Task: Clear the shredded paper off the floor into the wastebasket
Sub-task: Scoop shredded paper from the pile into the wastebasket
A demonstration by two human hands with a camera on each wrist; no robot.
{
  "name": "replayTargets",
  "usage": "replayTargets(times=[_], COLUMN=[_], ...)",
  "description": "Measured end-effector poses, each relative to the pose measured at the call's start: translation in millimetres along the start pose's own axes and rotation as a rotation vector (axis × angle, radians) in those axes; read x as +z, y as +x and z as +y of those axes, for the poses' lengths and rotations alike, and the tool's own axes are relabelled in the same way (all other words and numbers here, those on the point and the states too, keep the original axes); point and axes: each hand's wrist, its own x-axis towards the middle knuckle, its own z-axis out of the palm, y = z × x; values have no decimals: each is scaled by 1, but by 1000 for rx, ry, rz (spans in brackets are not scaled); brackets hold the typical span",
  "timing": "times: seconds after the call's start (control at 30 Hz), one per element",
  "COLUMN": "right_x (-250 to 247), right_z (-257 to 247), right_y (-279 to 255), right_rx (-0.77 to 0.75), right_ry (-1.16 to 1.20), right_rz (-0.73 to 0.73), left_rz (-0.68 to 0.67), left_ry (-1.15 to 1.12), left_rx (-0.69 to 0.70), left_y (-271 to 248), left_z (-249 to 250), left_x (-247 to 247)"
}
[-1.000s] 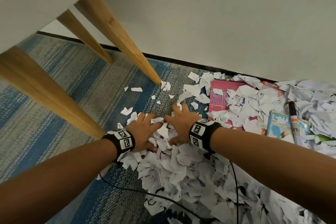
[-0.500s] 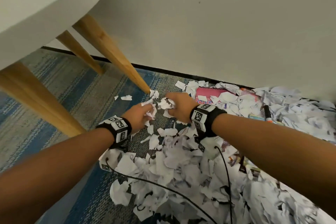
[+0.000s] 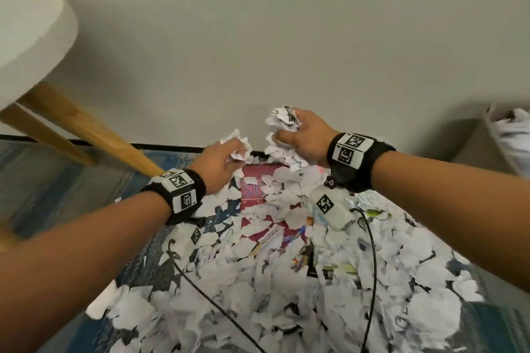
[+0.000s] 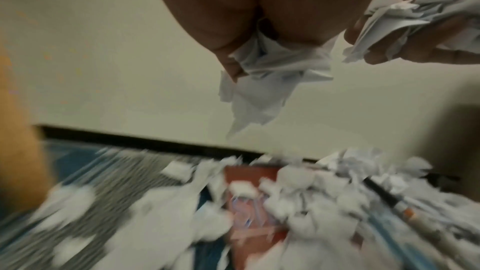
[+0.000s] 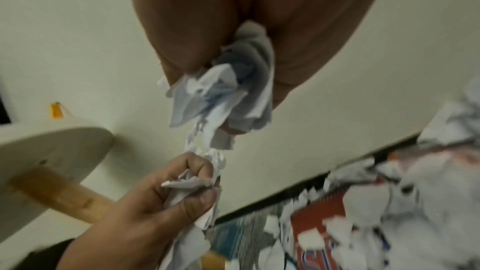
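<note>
White shredded paper (image 3: 275, 289) lies in a thick pile on the striped carpet. My left hand (image 3: 222, 162) is lifted above the pile and grips a crumpled wad of paper scraps (image 3: 236, 146); the wrist view shows scraps (image 4: 262, 81) hanging from its curled fingers. My right hand (image 3: 298, 135), a little higher and to the right, grips a bigger bunch of scraps (image 3: 282, 123), which sticks out of the fist (image 5: 223, 89). At the far right edge, a grey container (image 3: 470, 146) with white paper at its top may be the wastebasket; only a part shows.
A red notebook (image 3: 252, 189) lies half buried in the pile by the wall. A round white table (image 3: 31, 37) on slanted wooden legs (image 3: 86, 129) stands at the left. Black cables (image 3: 370, 252) cross the paper. A marker (image 4: 394, 202) lies among the scraps.
Both hands went from lying flat on the pile to closing on handfuls of scraps, then rose off the floor and moved right. The view tilted up towards the wall.
</note>
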Motion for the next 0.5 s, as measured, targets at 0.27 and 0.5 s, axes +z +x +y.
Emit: replayTargets(times=[0.27,0.5], right_x=[-152,-293], right_z=[-43,18], right_y=[-74,-163], right_rx=[-240,-58], right_ry=[-373,-740], right_rz=[394,847], left_rz=[168,138], left_ry=[-92,-197], left_rx=[373,718], left_y=[93,115], left_z=[195,375], left_x=[-1,68])
